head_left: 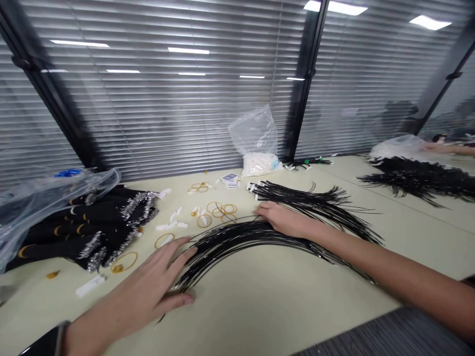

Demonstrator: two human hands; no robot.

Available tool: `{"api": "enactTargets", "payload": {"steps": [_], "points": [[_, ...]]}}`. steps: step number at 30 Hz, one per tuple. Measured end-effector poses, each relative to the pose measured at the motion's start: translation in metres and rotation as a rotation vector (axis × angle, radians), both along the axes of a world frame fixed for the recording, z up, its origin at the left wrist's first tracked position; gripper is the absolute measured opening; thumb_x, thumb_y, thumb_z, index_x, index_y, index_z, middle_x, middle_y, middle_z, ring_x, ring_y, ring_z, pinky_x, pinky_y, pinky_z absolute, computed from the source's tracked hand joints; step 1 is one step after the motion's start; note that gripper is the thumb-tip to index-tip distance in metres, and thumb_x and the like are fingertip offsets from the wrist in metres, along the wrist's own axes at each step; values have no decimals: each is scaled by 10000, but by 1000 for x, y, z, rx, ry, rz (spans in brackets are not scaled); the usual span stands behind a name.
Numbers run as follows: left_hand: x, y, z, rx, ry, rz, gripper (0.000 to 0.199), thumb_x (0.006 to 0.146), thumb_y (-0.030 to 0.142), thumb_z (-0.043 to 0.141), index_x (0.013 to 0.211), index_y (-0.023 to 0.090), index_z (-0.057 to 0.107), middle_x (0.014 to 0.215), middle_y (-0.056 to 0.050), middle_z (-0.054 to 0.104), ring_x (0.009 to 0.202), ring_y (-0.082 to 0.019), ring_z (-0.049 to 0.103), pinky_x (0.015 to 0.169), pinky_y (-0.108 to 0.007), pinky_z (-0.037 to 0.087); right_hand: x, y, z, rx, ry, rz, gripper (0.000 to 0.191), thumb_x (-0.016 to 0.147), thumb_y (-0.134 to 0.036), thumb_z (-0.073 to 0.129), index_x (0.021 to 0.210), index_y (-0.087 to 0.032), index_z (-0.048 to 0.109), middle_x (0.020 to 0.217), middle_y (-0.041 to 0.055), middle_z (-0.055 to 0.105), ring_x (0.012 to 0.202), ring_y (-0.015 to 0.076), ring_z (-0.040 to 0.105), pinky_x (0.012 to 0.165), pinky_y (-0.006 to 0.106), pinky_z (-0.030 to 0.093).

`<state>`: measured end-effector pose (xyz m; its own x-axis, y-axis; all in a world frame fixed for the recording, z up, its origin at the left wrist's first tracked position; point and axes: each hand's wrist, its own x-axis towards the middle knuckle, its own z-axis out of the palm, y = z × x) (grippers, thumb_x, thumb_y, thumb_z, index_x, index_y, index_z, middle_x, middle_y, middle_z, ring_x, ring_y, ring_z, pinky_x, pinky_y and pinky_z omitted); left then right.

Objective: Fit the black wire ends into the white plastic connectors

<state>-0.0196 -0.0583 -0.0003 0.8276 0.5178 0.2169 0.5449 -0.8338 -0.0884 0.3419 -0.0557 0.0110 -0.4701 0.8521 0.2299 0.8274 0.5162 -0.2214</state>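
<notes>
A loose bundle of thin black cables (230,241) lies in an arc across the pale table. At its left end is my left hand (158,277), thumb and fingers spread around the cable ends without closing on them. My right hand (282,219) rests over the far side of the bundle near its middle, fingertips bent together and pointing left; what they hold, if anything, is too small to make out. Behind it lies a second bunch of black cables (308,197) with white connectors (252,187) at its left end.
Yellow rubber bands (214,209) and white pieces (172,225) are scattered at centre left. Black bundles with silvery ends (107,222) lie left. A clear bag (260,148) stands by the blinds. Far right are more cables (419,178) and another person's arm (451,149).
</notes>
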Motion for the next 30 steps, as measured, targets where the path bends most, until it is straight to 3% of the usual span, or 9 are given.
{"api": "enactTargets", "payload": {"steps": [3, 6, 10, 15, 20, 23, 26, 30], "points": [[8, 3, 2, -56, 13, 4, 612, 857, 507, 514, 1387, 248, 353, 1393, -130, 394, 1265, -301, 396, 995, -474, 427, -5, 10, -3, -29, 34, 16, 177, 872, -86, 417, 862, -108, 593, 851, 57, 566, 806, 140, 530, 760, 307, 440], [10, 3, 3, -76, 28, 16, 602, 880, 508, 471, 1401, 250, 315, 1412, -132, 354, 1281, -294, 372, 1008, -476, 414, -14, 10, -4, -76, 79, 73, 133, 862, -82, 449, 829, -112, 574, 819, 26, 561, 773, 119, 526, 733, 281, 444], [8, -2, 2, -122, 38, 50, 578, 911, 483, 421, 1421, 270, 252, 1442, -120, 305, 1295, -282, 354, 1025, -486, 395, -29, -1, -3, -127, 143, 114, 196, 900, -120, 397, 888, -136, 593, 880, 42, 580, 846, 124, 539, 792, 271, 446], [14, -5, 6, -236, 7, 33, 482, 939, 381, 404, 1386, 255, 277, 1413, -106, 336, 1260, -234, 405, 1038, -430, 401, -52, -10, -14, -99, 230, 5, 275, 874, -389, 522, 1020, -166, 588, 972, 76, 573, 922, 184, 534, 833, 334, 439], [18, -7, 7, -235, -87, -23, 449, 920, 293, 456, 1349, 231, 340, 1319, -102, 456, 1171, -218, 489, 990, -398, 446, -74, -6, -24, -56, 291, -64, 121, 881, -176, 490, 814, -158, 589, 867, 60, 570, 872, 169, 530, 802, 302, 427], [17, -9, 8, -224, -111, -31, 453, 893, 300, 505, 1326, 226, 395, 1282, -96, 501, 1132, -220, 523, 961, -383, 467, -79, -4, -24, -62, 309, -90, 112, 873, -183, 509, 781, -164, 570, 825, 47, 578, 826, 167, 536, 758, 296, 429], [14, -4, 13, -169, -144, 49, 394, 898, 350, 485, 1262, 200, 473, 1217, -96, 556, 1082, -235, 552, 918, -399, 482, -80, -3, -24, -67, 311, -123, 119, 861, -267, 549, 804, -164, 566, 839, 55, 582, 851, 194, 532, 752, 322, 428], [11, 28, 22, -106, -209, 210, 347, 965, 323, 312, 1128, 138, 555, 1057, -122, 602, 957, -241, 587, 845, -432, 481, -81, -2, -24, -83, 318, -142, 123, 856, -222, 529, 746, -174, 554, 789, 38, 570, 773, 176, 535, 699, 305, 429]]}}
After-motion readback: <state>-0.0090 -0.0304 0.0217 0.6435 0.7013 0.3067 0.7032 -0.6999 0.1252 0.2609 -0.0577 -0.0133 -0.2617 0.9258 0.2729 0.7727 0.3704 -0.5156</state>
